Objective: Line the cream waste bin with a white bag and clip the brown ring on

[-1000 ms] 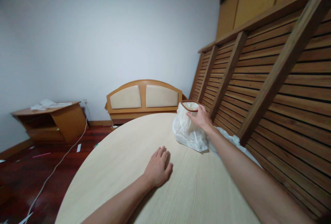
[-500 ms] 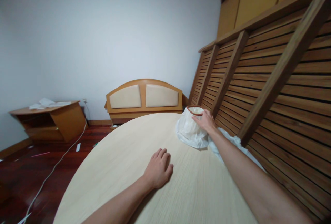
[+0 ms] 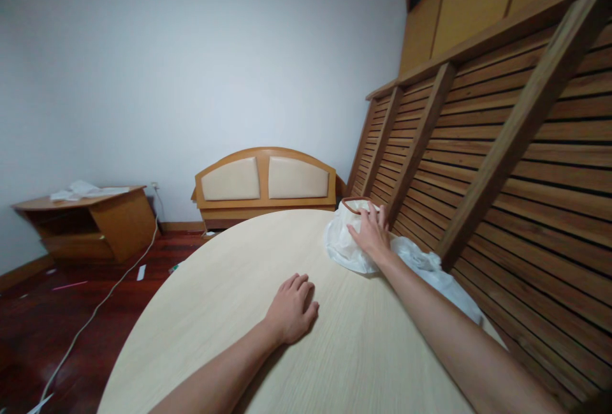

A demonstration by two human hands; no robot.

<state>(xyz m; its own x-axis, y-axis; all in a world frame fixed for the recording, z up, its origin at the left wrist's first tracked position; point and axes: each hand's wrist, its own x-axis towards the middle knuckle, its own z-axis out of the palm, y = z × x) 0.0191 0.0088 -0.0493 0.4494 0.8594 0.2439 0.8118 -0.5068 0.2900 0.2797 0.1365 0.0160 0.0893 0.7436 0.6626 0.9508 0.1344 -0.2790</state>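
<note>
My left hand rests palm down on the pale round table, fingers loosely bent and apart, holding nothing. Farther off, at the table's far right edge, stands what looks like a small bin wrapped in white plastic, with a brown ring round its top. Against the near right side of that bin lies my right hand, its fingers spread and the tips by the ring. The bin's right side is hidden behind the hand. More crumpled white plastic spreads along the table edge, right of my wrist.
A slatted wooden frame leans along the right side, close to the table. Behind the table is a padded headboard. On the left, a low wooden cabinet carries white sheets, and a white cable crosses the dark red floor.
My right hand has shifted a little left and down from the bin's rim, and its fingers have spread over the side. My left hand has stayed put.
</note>
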